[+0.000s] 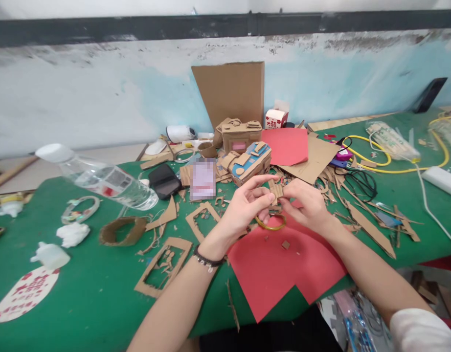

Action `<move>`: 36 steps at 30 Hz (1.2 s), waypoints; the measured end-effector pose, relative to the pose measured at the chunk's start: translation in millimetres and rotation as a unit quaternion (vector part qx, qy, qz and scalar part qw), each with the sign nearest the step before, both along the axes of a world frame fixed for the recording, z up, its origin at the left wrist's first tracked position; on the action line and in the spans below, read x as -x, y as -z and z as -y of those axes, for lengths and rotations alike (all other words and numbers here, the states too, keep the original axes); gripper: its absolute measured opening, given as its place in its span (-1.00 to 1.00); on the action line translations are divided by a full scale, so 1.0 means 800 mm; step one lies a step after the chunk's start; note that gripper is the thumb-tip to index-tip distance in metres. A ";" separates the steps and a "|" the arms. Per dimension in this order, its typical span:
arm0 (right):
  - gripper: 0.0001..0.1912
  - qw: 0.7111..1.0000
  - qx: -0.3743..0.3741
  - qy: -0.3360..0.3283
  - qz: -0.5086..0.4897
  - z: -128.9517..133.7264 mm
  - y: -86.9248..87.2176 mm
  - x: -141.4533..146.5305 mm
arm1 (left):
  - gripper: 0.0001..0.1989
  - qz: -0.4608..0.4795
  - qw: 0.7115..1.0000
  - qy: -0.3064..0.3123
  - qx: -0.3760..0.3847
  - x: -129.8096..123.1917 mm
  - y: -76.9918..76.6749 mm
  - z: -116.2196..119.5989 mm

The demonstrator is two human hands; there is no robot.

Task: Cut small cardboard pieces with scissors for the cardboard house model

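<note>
Both my hands meet over a red sheet of paper (pixel 273 269) near the middle of the green table. Between them is a small piece of corrugated cardboard (pixel 276 188). My left hand (pixel 249 203) pinches it with thumb and fingers from the left. From the other side, my right hand (pixel 302 201) grips its right edge, fingertips partly hidden. Just below my fingers a roll of yellowish tape (pixel 271 224) shows as a ring; whether it lies on the paper or touches my hand, I cannot tell. A tiny cardboard square (pixel 285 245) lies on the red sheet.
Behind my hands stand small cardboard models, one with a blue top (pixel 247 161). A water bottle (pixel 101 178) leans at the left, near a brown tape roll (pixel 123 231) and cut cardboard frames (pixel 141 285). Cardboard scraps (pixel 370 230), a yellow cable (pixel 390 170) and a power strip (pixel 441 181) lie right.
</note>
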State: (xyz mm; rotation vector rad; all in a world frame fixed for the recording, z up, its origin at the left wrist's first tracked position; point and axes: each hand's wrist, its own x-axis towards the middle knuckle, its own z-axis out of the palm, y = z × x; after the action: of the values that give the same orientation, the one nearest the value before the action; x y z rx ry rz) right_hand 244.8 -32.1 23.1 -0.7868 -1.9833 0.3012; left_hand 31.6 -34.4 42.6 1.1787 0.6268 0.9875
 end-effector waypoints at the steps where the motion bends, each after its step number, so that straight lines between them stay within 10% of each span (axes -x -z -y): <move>1: -0.86 1.000 -0.009 -0.003 0.003 -0.001 0.000 -0.001 | -0.45 0.002 1.000 0.000 0.007 -0.001 0.001 0.000; 12: -0.62 0.991 0.098 -0.011 -0.089 0.003 0.013 0.009 | -0.62 -0.056 0.973 -0.184 -0.129 -0.012 0.005 0.008; 20: -0.75 0.996 0.043 0.044 -0.056 -0.001 0.021 0.009 | -0.69 -0.105 0.956 -0.228 -0.151 -0.015 0.014 0.009; 29: -0.84 0.998 -0.007 0.026 -0.053 -0.001 0.014 0.010 | -0.71 -0.089 0.971 -0.186 -0.123 -0.016 0.013 0.006; 36: -0.83 0.981 0.084 0.044 -0.169 -0.007 0.019 0.011 | -0.36 -0.076 0.982 -0.115 -0.127 -0.025 0.022 0.009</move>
State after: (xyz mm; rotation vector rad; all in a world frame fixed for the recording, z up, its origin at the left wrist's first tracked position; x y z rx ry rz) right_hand 236.0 -26.7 7.9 -0.8654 -1.6147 0.5188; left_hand 51.5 -41.9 25.3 1.4405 0.7894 1.2074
